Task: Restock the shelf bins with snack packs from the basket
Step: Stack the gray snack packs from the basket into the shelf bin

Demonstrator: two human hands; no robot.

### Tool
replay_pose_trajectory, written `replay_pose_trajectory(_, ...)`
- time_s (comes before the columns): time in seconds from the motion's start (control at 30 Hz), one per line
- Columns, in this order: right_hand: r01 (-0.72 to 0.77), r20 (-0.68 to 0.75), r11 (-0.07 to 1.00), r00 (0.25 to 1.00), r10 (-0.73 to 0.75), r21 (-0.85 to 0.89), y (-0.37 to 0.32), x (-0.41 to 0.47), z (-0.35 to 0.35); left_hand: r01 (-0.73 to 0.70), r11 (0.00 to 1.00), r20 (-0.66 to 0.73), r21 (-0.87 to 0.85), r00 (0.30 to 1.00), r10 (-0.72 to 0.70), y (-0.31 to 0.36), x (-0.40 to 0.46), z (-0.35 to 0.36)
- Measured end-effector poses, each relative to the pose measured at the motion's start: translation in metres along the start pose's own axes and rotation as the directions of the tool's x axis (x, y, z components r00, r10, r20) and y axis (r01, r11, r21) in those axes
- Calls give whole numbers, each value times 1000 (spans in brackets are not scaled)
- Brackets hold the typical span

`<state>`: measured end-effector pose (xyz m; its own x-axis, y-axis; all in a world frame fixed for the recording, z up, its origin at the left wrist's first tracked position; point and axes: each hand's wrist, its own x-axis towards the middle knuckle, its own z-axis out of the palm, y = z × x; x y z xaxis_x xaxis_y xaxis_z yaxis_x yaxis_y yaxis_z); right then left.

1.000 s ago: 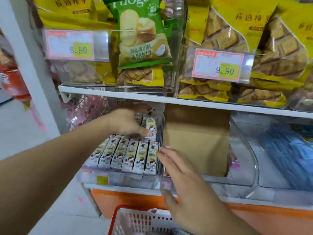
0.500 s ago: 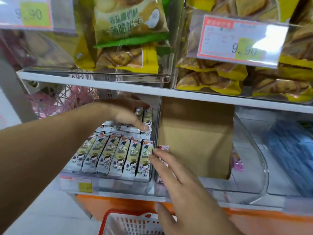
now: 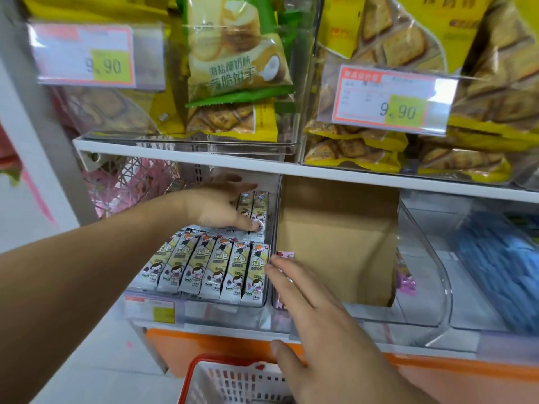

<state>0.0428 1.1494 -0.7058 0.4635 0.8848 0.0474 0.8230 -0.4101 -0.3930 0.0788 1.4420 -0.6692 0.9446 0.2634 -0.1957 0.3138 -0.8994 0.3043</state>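
I am squaring up the snack packs (image 3: pixel 221 269) in the clear shelf bin (image 3: pixel 204 312) on the lower shelf. My left hand (image 3: pixel 217 208) lies flat on the back row, fingers straight and holding nothing, pressing it down and back. My right hand (image 3: pixel 315 313) is spread open, its fingertips (image 3: pixel 269 265) touching the end pack of the front row beside the bin wall. To do this well I should nudge gently sideways so the row closes up without tipping. The packs lie side by side, long axes running front to back, printed faces up. The basket (image 3: pixel 233 380) waits below.
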Motion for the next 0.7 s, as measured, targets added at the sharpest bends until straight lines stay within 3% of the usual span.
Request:
replay_pose_trajectory(0.13, 9, -2, 999, 1000, -9, 34, 0, -7, -3, -60, 966, -178, -250, 984, 15, 4, -41, 8)
replay_pose_trajectory(0.33, 60, -29, 998, 998, -59, 5, -6, -31, 6, -256, 902, -456, -348, 887, 76, 24, -148, 55)
replay_pose_trajectory(0.4, 88, -19, 996, 996, -88, -9, -12, -44, 16, -279, 872, -489, -402, 871, 53, 34, -188, 86)
replay_pose_trajectory(0.5, 77, 41, 997, 996, -75, -28, -16, -68, 39, -175, 849, -415, -498, 908, -56, 33, -229, 150)
replay_pose_trajectory(0.63, -59, 291, 998, 955, 64, -26, -4, -100, 94, 41, 938, -161, -345, 982, -102, 14, -263, 236)
replay_pose_trajectory(0.7, -96, 400, 994, 910, 112, -61, 5, -114, 125, 171, 948, -26, -269, 982, -184, 2, -274, 268)
